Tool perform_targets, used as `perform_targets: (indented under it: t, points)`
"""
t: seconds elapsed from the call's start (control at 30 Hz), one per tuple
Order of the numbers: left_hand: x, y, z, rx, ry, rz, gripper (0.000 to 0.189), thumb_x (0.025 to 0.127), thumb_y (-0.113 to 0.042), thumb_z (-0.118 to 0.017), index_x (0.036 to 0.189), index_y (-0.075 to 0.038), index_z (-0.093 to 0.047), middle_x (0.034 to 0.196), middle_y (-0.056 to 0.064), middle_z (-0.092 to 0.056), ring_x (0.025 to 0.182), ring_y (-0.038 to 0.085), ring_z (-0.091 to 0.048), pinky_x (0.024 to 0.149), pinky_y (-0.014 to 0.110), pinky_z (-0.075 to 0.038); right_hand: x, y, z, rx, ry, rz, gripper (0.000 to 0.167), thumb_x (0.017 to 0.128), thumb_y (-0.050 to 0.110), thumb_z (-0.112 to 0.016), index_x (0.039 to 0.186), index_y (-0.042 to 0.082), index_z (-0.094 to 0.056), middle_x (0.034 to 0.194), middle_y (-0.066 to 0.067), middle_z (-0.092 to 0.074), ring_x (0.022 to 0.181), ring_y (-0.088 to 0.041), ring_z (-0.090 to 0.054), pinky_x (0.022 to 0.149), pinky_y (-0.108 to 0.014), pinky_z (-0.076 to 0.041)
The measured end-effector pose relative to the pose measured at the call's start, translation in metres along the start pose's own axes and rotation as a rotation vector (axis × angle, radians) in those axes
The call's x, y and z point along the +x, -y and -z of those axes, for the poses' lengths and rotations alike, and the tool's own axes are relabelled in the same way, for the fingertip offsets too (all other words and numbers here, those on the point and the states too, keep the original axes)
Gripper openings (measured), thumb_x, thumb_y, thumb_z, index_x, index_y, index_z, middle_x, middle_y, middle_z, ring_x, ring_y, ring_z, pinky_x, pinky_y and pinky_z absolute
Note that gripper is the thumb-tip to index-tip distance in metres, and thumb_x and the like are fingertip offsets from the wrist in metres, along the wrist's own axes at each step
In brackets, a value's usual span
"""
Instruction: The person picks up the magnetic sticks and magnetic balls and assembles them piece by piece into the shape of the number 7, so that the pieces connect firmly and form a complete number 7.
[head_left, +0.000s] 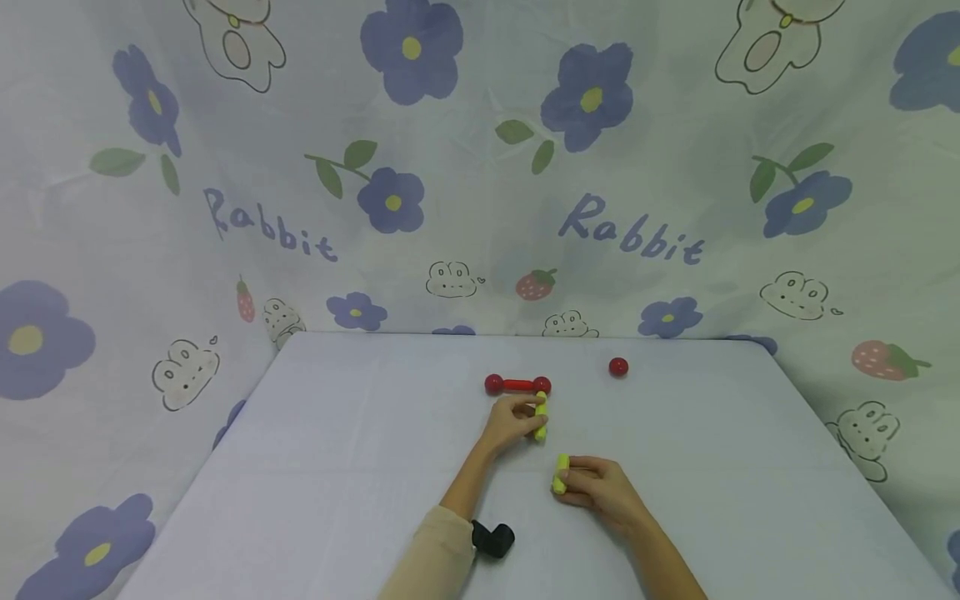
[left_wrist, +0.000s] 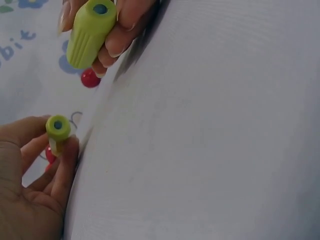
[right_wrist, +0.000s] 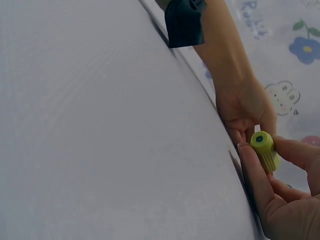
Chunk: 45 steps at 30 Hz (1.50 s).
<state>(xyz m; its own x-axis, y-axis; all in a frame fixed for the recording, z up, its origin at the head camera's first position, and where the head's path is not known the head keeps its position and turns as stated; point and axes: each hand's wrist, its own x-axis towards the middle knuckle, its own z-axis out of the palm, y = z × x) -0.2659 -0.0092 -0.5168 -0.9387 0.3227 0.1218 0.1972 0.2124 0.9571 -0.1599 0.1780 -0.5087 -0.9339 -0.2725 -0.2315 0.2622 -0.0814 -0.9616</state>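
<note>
My left hand point(head_left: 510, 423) pinches a yellow-green toy building rod point(head_left: 541, 432) between thumb and fingers. The far end of that rod is right at a red ball point(head_left: 542, 385). This ball sits on one end of a short red rod point(head_left: 517, 385), with another red ball point(head_left: 493, 384) on the other end. Nearer the front and to the right, my right hand point(head_left: 603, 490) holds a second yellow-green rod point(head_left: 562, 463) by its sides. Ribbed sides and a dark round spot in the end show on this rod point(right_wrist: 263, 145) in the right wrist view.
A loose red ball point(head_left: 618, 367) lies toward the back right of the white table point(head_left: 360, 450). A black wrist camera point(head_left: 493, 540) is by the left sleeve. Behind the table hangs a curtain point(head_left: 480, 167) printed with flowers and rabbits.
</note>
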Motion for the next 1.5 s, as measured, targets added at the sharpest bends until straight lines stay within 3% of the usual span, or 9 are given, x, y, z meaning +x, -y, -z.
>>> perform_targets:
  t: [0.83,1.1,1.3,1.5]
  points:
    - [-0.006,-0.003,-0.004,0.068,-0.015,-0.026,0.032,0.082,-0.015,-0.069,0.112,-0.003,-0.066,0.093,0.010,-0.067,0.071,0.008,-0.059,0.062,0.018,-0.048,0.014,-0.001,-0.019,0.035,-0.075,0.003,0.059,0.087,0.009,-0.064,0.130,-0.020,-0.035,0.111,-0.024,-0.062,0.093,-0.025,-0.066,0.083,-0.037,-0.053]
    - [-0.006,-0.001,-0.004,0.048,-0.007,-0.047,0.033,0.083,-0.008,-0.067,0.113,0.006,-0.063,0.095,0.021,-0.066,0.075,0.024,-0.062,0.060,0.020,-0.048,0.017,0.001,-0.020,0.051,-0.078,0.005,0.058,0.089,0.009,-0.062,0.131,-0.019,-0.035,0.115,-0.026,-0.060,0.095,-0.024,-0.066,0.083,-0.037,-0.053]
    - [-0.007,-0.002,-0.005,0.059,-0.015,-0.029,0.032,0.082,-0.013,-0.069,0.113,-0.002,-0.066,0.091,0.011,-0.067,0.071,0.011,-0.060,0.061,0.019,-0.050,0.021,0.001,-0.020,0.057,-0.094,-0.002,0.056,0.089,0.009,-0.063,0.130,-0.018,-0.037,0.112,-0.024,-0.061,0.093,-0.023,-0.067,0.082,-0.037,-0.053]
    - [-0.008,-0.003,-0.004,0.062,-0.020,-0.040,0.033,0.081,-0.013,-0.069,0.112,-0.002,-0.066,0.091,0.011,-0.067,0.070,0.009,-0.060,0.059,0.020,-0.050,0.024,0.001,-0.020,0.059,-0.107,-0.006,0.056,0.089,0.009,-0.063,0.130,-0.017,-0.037,0.112,-0.024,-0.062,0.091,-0.023,-0.067,0.082,-0.037,-0.054]
